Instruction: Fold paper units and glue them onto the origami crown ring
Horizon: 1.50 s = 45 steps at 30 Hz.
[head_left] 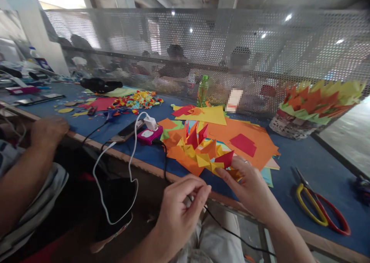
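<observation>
My right hand [254, 186] pinches the near right edge of a folded-paper ring [202, 159] made of yellow, orange and red pointed pieces. The ring stands at the table's front edge, partly over loose paper sheets. Closer to me and to its left, my left hand [180, 207] is closed, thumb tip pressed against the index finger. Whatever may lie in that pinch is hidden or too small to make out. Under the ring spread orange paper sheets [260, 136], with a small stack of red paper [243, 144] on top.
Scissors [313, 205] with yellow and red handles lie at right, below a folded-paper basket [300, 114]. A magenta power adapter [149, 135], white cable [134, 147], phone [127, 131], paper scraps [138, 100] and green bottle [202, 90] occupy the table. Another person's hand [49, 130] rests at left.
</observation>
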Tool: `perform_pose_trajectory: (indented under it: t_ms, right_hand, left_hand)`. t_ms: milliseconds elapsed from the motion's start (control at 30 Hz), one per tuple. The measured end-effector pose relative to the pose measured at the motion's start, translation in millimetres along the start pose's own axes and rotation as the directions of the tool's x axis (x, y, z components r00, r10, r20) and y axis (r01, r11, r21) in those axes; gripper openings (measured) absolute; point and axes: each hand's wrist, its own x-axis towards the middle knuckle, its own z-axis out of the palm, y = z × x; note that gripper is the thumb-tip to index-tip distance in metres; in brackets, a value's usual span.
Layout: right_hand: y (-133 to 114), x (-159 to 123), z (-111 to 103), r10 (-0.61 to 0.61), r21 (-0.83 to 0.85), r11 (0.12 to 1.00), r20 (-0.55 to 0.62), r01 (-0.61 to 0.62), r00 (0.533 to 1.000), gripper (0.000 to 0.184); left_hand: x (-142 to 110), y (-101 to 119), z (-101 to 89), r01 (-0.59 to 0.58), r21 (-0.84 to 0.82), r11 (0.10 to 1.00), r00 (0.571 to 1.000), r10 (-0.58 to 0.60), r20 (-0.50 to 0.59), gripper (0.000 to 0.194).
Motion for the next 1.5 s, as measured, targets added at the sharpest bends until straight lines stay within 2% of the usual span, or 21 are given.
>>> perform_pose_trajectory:
  t_ms: [33, 67, 133, 167, 233, 300, 400, 700, 1000, 1300, 1367, 1500]
  right_hand:
    - [-1, 1, -2, -0.018, -0.011, 1.0, 0.013, 0.019, 1.0, 0.025]
    - [-2, 2, -3, -0.038, -0.022, 0.999, 0.026, 0.039, 0.999, 0.024]
    - [-3, 3, -4, -0.077, -0.042, 0.996, 0.055, 0.079, 0.996, 0.022]
    - [-4, 4, -5, -0.096, -0.053, 0.994, 0.068, 0.099, 0.993, 0.02]
    - [-6, 6, -6, -0.129, -0.075, 0.988, 0.088, 0.135, 0.988, 0.02]
    - [-9, 8, -8, -0.154, -0.095, 0.982, 0.104, 0.164, 0.983, 0.023]
    - [-12, 12, -11, -0.171, -0.124, 0.975, 0.121, 0.186, 0.978, 0.023]
    - [-2, 17, -17, -0.158, -0.157, 0.971, 0.137, 0.179, 0.978, 0.023]
    - [0, 23, -21, -0.113, -0.111, 0.986, 0.099, 0.124, 0.989, 0.032]
    - [7, 27, -16, -0.068, -0.034, 0.997, 0.118, 0.073, 0.991, 0.036]
    - [6, 25, -17, -0.059, -0.009, 0.998, 0.118, 0.06, 0.991, 0.033]
    - [2, 20, -19, -0.04, 0.05, 0.998, 0.084, 0.035, 0.996, 0.014]
  left_hand:
    - [2, 9, -5.1, -0.164, 0.148, 0.975, 0.984, 0.173, -0.051, 0.016]
    - [7, 17, -9.8, -0.262, 0.252, 0.931, 0.952, 0.292, -0.089, 0.011]
    - [21, 30, -17.3, -0.326, 0.359, 0.875, 0.917, 0.385, -0.105, 0.019]
    - [30, 34, -20.0, -0.308, 0.383, 0.871, 0.928, 0.364, -0.083, 0.026]
    - [47, 36, -22.9, -0.23, 0.394, 0.89, 0.968, 0.25, 0.0, 0.035]
    - [60, 34, -23.4, -0.183, 0.385, 0.905, 0.983, 0.174, 0.059, 0.03]
    - [69, 28, -22.4, -0.167, 0.385, 0.908, 0.984, 0.131, 0.117, 0.023]
    - [76, 31, -21.7, -0.154, 0.356, 0.922, 0.98, 0.096, 0.176, 0.023]
    - [73, 32, -18.1, -0.132, 0.355, 0.926, 0.978, 0.063, 0.199, 0.015]
    - [78, 26, -16.4, -0.158, 0.409, 0.899, 0.974, 0.073, 0.216, 0.017]
    - [77, 24, -16.5, -0.164, 0.418, 0.894, 0.973, 0.077, 0.218, 0.017]
    - [77, 23, -16.0, -0.172, 0.441, 0.881, 0.973, 0.083, 0.215, 0.017]
